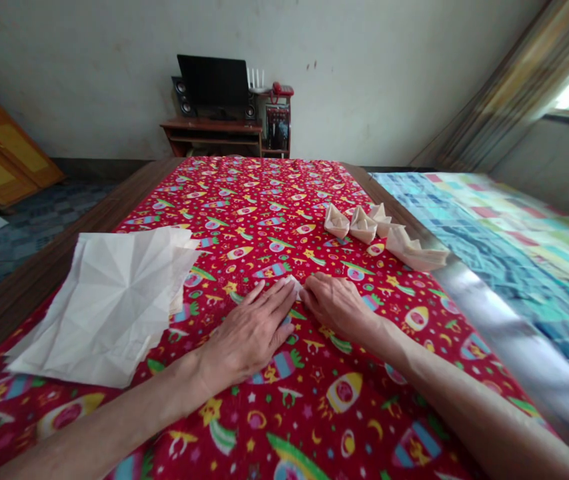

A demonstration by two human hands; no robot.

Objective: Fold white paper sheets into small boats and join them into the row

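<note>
A small piece of folded white paper lies on the red patterned cloth between my hands, mostly covered by fingers. My left hand is flat, its fingers stretched out and their tips on the paper's left side. On the other side, my right hand is curled closed, with its fingertips at the paper's right edge. To the left lies a stack of creased white paper sheets. Several folded paper shapes stand at the right, among them a boat-like one and a longer group.
The red cloth covers a brown wooden surface. A bed with a checked cover stands along the right. Against the far wall are a monitor on a small desk and a red telephone. A wooden cabinet stands far left.
</note>
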